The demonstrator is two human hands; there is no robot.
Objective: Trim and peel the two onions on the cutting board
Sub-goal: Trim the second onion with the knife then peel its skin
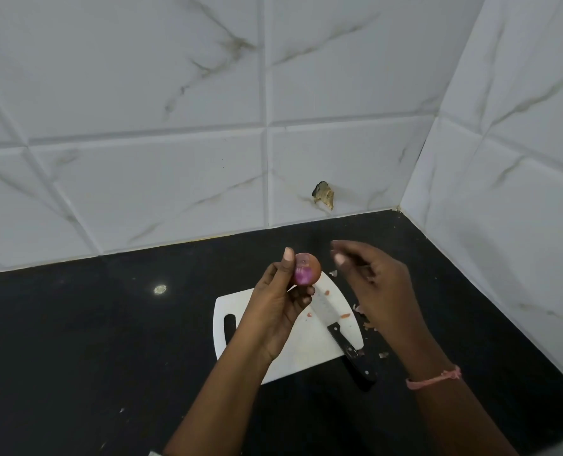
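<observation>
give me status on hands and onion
Left hand grips half-peeled onion above cutting board. Right hand free. Knife lies on board.

The counter (76, 340) is dark, smooth stone with a dull sheen. The wall tiles (141, 93) look glazed and glossy, veined like marble. The cutting board (306, 350) is smooth white plastic. The knife (339, 330) has a bright metal blade and black riveted handle. The onion (306, 268) shows papery skin over glossy purple flesh.

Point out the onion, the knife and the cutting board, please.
onion (306, 270): head view, on its purple peeled patch.
knife (352, 352): head view, on its black handle.
cutting board (309, 347): head view, on its bare white surface.
</observation>
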